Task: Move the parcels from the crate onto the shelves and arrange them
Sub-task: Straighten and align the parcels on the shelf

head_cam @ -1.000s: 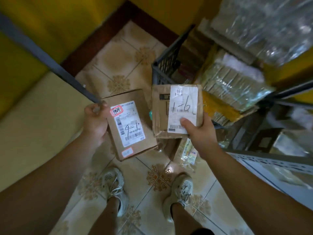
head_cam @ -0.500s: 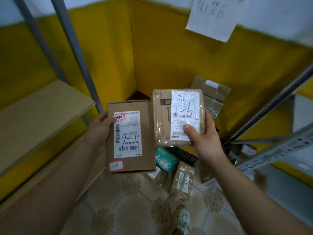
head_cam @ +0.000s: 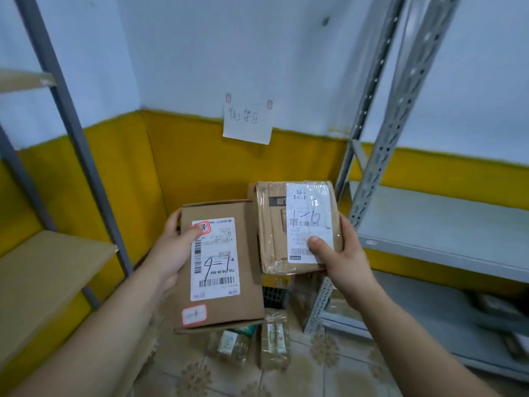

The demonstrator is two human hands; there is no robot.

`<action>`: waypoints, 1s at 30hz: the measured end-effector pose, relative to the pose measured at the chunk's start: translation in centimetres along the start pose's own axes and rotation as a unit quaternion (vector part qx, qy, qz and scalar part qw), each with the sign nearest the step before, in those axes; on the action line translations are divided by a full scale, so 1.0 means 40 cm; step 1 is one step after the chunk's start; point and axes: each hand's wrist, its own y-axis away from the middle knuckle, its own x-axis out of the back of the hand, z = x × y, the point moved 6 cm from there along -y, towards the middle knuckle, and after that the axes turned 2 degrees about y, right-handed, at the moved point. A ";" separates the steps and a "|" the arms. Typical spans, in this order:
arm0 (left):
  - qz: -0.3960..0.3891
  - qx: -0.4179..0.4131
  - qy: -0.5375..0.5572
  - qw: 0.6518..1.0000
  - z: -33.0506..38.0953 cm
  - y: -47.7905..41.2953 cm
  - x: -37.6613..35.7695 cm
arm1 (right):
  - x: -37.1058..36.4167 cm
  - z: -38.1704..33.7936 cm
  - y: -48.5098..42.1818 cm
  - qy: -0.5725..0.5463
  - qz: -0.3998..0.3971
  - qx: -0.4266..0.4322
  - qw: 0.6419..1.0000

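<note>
Presently: two parcels, one per hand, both held up in the air.

Left hand [head_cam: 171, 253]: fingers curled round the left edge of a brown box [head_cam: 246, 305], thumb on its white label.

Right hand [head_cam: 343, 253]: thumb pressed on the label of a taped box [head_cam: 272, 224], marked "1-6", fingers wrapped behind. This box is just right of the other and higher, edges overlapping.

Below both grips: a corner of the dark crate [head_cam: 274, 296] and two small packets [head_cam: 274, 342] on the tiled floor.

Left of the left grip: wooden shelf [head_cam: 43, 276].

Right of the right grip: grey metal shelf [head_cam: 443, 224].

Above: paper note [head_cam: 247, 124] on the wall.
</note>
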 end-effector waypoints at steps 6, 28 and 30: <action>-0.132 -0.027 -0.064 0.989 0.034 0.102 -0.227 | 0.267 0.048 0.126 -0.024 0.083 -0.018 0.996; -0.197 0.134 0.117 0.964 -0.269 0.725 -1.161 | 1.196 0.342 0.838 0.015 0.453 -0.129 0.882; -0.203 0.112 0.059 0.971 -0.272 0.689 -1.199 | 1.224 0.352 0.806 0.017 0.456 -0.132 0.880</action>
